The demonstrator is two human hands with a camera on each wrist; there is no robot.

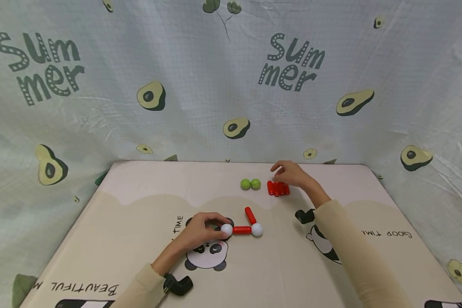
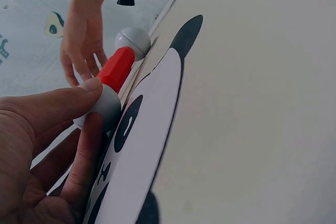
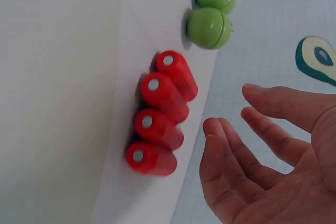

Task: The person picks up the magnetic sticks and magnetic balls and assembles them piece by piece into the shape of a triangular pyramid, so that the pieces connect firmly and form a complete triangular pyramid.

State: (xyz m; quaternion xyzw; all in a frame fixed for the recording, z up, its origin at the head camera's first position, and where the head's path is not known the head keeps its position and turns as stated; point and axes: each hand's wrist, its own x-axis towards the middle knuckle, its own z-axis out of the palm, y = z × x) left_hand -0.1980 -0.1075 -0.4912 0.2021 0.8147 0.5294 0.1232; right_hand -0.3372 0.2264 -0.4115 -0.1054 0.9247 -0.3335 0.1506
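My left hand [image 1: 203, 233] pinches a white ball [image 1: 226, 230] between thumb and fingers, low over the table. A red magnetic rod [image 1: 242, 230] runs from that ball to a second white ball [image 1: 257, 229]. From the second ball another red rod [image 1: 250, 215] slants up and away. My right hand [image 1: 291, 174] hovers by a side-by-side row of several red rods [image 3: 164, 90] at the far part of the table. Its fingers are loosely bent and hold nothing; round metal ends show on the rods in the right wrist view.
Two green balls [image 1: 250, 184] sit together, left of the red rod row. The table [image 1: 138, 239] has a printed cover with pandas and lettering. Behind its far edge hangs a pale curtain [image 1: 192, 77] with avocado prints.
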